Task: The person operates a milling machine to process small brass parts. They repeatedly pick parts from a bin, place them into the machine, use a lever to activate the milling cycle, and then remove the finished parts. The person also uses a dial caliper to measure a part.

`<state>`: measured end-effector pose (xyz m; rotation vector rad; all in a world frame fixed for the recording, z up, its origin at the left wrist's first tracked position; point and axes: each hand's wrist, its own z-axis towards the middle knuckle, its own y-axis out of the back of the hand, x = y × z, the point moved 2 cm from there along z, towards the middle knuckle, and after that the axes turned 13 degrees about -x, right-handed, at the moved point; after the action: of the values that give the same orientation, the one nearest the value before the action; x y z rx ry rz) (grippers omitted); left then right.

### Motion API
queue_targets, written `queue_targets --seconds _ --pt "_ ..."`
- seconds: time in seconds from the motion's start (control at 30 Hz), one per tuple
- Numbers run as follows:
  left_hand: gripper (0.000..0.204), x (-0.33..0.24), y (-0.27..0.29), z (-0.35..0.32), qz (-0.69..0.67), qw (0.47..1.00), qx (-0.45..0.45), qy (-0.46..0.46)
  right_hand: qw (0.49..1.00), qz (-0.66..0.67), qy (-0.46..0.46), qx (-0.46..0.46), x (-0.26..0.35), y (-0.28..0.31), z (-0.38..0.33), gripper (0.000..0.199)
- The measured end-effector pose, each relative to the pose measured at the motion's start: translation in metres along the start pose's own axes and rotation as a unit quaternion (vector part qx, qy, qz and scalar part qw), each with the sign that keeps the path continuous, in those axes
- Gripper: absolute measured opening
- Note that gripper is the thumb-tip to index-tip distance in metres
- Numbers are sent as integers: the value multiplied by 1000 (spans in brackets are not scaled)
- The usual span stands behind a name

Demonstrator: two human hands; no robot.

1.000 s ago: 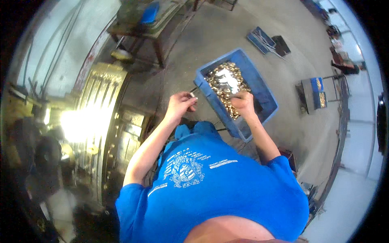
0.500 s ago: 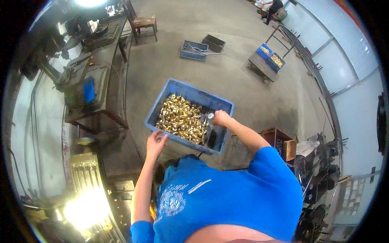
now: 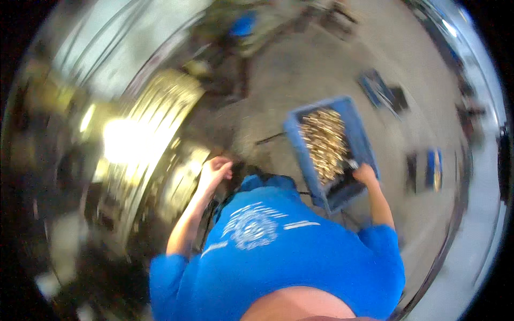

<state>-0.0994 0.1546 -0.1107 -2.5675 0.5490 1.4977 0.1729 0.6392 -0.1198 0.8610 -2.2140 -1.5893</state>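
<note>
A blue plastic crate [image 3: 301,155] stands to the right of my body, part filled with small shiny brass fittings [image 3: 324,142]. At the crate's near right corner my right hand [image 3: 365,174] is closed, its fingers wrapped round a small silvery piece [image 3: 352,164] with a rounded end. Motion blur hides what kind of piece it is. My left hand [image 3: 216,170] is away from the crate, over the machine side, with its fingers loosely curled and slightly apart. I see nothing in it.
A brightly lit, slotted metal machine table [image 3: 166,107] stands on the left. Farther off on the floor are a blue bin with rods [image 3: 375,88] and, at right, a low stand with blue bins [image 3: 433,168]. A bench holds a blue object [image 3: 243,24].
My view has swung left, so the crate now appears farther right and turned. My left hand has left the crate's rim and moved toward the machine. My right hand stays at the crate.
</note>
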Motion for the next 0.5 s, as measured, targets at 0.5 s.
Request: queue_targets --seconds 0.5 --pt "43 148 138 -118 522 832 -164 95 747 298 591 -61 306 84 -78 38"
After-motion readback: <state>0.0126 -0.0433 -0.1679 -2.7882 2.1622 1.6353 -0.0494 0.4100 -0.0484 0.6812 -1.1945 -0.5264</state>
